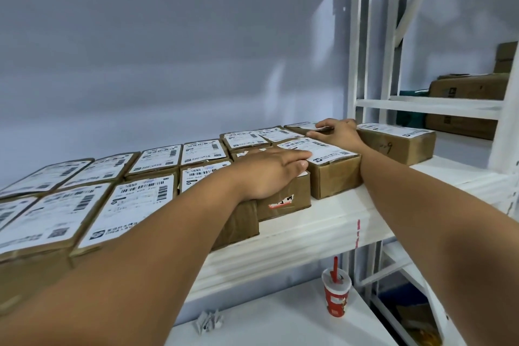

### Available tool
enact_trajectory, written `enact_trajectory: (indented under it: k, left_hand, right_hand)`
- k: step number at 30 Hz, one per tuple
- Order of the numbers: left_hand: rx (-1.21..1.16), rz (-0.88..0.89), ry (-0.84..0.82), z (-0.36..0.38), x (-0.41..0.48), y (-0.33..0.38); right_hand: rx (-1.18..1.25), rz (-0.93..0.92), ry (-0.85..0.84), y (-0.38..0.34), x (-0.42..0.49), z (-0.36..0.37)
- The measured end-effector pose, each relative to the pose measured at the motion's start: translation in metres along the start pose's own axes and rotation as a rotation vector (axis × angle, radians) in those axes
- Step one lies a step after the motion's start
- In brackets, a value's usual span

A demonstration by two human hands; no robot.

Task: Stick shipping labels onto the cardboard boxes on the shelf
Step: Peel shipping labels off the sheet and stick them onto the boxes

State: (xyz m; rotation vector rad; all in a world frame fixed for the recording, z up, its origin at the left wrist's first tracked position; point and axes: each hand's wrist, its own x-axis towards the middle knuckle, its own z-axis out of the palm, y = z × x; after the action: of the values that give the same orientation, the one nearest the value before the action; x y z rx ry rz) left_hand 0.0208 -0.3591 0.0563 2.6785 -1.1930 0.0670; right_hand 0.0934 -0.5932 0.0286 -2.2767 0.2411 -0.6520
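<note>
Head view, nearest first: a crumpled paper (pixel 208 323) and a red cup (pixel 336 296) with a straw sit on the lower surface, and above them runs the white edge of the shelf (pixel 309 222). On it the cardboard boxes (pixel 241 219) stand packed side by side in rows, and nearly every top I can see carries one of the white labels (pixel 132 205). My left hand (pixel 269 171) lies flat with straight fingers, gripping nothing, its palm on a front box (pixel 283 201) and its fingertips reaching onto the label of the end box (pixel 335 180) just beside it. Further back my right hand (pixel 337 132) rests on a back-row box, and its thumb and fingers seem to pinch a thin sheet that I take for a loose label (pixel 323 128), though it is too small to be sure. Beyond it one separate box (pixel 396 146), labelled, stands apart to the right, with brown cartons (pixel 469 87) on the neighbouring rack and a plain wall (pixel 168 50) behind. I judge a label to be thin, limp and tacky underneath, so I would hold it by one edge, off the glue, set that edge down first and smooth across. The boxes look stiff and probably light, likely to slide, so I would press straight down on them
</note>
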Motion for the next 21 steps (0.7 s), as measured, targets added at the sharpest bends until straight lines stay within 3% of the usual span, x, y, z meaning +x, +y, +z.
enact_trajectory:
  k: [12,21]
  left_hand:
    - [-0.031,-0.011,0.013,0.0005,-0.0003,-0.0008]
    - [-0.035,-0.011,0.005,0.0000,-0.0004,-0.0021]
  right_hand:
    - [0.017,-0.080,0.332,-0.0038,0.0002,0.0016]
    - [-0.119,-0.042,0.051,0.0021,0.0054,0.0083]
